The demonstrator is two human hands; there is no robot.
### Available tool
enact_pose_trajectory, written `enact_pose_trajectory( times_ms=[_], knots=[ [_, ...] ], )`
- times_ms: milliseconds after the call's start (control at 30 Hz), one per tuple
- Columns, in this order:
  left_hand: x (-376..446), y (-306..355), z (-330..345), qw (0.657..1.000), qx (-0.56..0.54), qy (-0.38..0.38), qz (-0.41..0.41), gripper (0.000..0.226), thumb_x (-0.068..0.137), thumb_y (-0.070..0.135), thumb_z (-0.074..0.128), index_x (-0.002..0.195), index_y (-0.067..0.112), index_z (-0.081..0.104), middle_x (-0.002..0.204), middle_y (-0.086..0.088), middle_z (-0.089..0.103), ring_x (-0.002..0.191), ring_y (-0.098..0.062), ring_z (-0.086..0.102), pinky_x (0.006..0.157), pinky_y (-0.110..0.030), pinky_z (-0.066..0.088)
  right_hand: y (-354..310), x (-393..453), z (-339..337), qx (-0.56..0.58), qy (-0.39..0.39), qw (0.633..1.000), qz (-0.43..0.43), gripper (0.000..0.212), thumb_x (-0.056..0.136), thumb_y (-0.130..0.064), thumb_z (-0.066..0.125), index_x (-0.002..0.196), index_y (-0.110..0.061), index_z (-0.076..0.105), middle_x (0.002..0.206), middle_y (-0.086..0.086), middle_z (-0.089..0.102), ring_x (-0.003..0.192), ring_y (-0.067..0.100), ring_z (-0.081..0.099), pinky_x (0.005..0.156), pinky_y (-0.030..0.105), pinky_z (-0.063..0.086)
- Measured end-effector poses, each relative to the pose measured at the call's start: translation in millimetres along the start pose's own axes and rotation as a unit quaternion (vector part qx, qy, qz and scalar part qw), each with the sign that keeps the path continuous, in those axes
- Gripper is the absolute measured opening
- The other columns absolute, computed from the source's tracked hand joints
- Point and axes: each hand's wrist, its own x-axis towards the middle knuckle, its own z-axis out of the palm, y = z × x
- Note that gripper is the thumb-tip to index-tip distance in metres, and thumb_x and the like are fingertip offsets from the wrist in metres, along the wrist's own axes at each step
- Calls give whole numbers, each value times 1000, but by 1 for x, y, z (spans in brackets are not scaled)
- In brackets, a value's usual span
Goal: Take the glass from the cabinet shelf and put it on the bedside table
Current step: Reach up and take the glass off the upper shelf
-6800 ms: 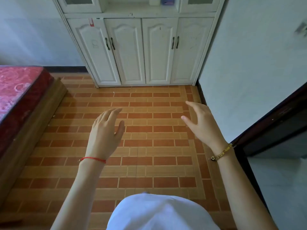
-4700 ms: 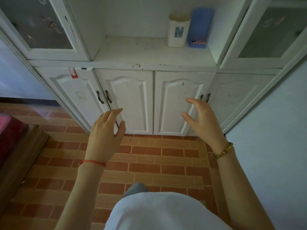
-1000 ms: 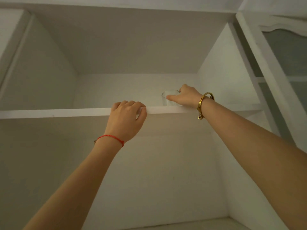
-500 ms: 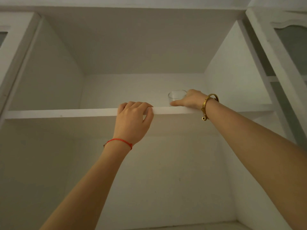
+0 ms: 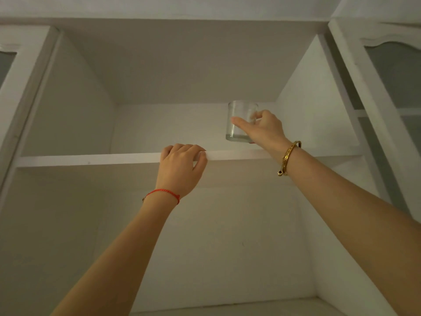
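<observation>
A short clear glass (image 5: 238, 114) is upright, lifted just above the front edge of the upper cabinet shelf (image 5: 91, 159). My right hand (image 5: 264, 131) is wrapped around its right side, thumb across the front, with a gold bangle on the wrist. My left hand (image 5: 180, 169) grips the shelf's front edge to the left of the glass, with a red string on its wrist. The bedside table is out of view.
The white open cabinet compartment has side walls (image 5: 312, 106) close on the right and left. Glass-paned doors (image 5: 396, 74) flank it on both sides. A lower shelf surface (image 5: 250, 307) shows at the bottom.
My right hand closed around the glass and raised it clear of the shelf toward me. My left hand stays on the shelf edge. Earlier I walked up to the cabinet.
</observation>
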Motion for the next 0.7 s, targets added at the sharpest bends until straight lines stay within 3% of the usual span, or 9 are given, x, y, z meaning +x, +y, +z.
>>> enact_pose_trajectory(
  times_ms=[100,233,367,533,700],
  knots=[
    [0,1,-4,1000,-4,-28,-6,33,98,30,37,111,24,67,109,8,70,106,-16,56,102,-27,22,-8,-16,-5,12,-12,1000,-16,74,73,-61,73,125,-13,51,109,-5,56,100,14,60,81,28,53],
    [-4,2,-15,998,-16,-59,-4,36,97,29,43,127,20,61,126,4,66,122,-18,53,113,-32,21,-12,-38,-7,49,-21,998,-17,64,69,-60,77,114,-20,56,94,-11,58,100,11,62,88,37,57],
    [-19,6,-29,997,-30,-64,1,41,96,25,48,135,15,54,136,-2,59,130,-21,48,119,-37,22,-13,-62,-10,65,-32,997,-10,63,67,-61,78,114,-23,58,87,-15,61,86,-3,62,73,23,53],
    [-48,12,-52,995,-63,-73,4,40,95,26,48,134,16,55,138,-1,57,134,-20,45,115,-41,34,-10,-97,-9,83,-61,995,-10,56,69,-58,78,110,-23,61,93,-7,70,85,6,70,65,16,48],
    [-89,17,-70,993,-73,-96,-13,36,94,26,50,129,19,58,131,4,60,127,-15,49,107,-44,41,-6,-140,-4,110,-87,990,-6,58,66,-57,80,109,-23,62,94,-10,72,77,-6,67,60,5,45]
  ],
)
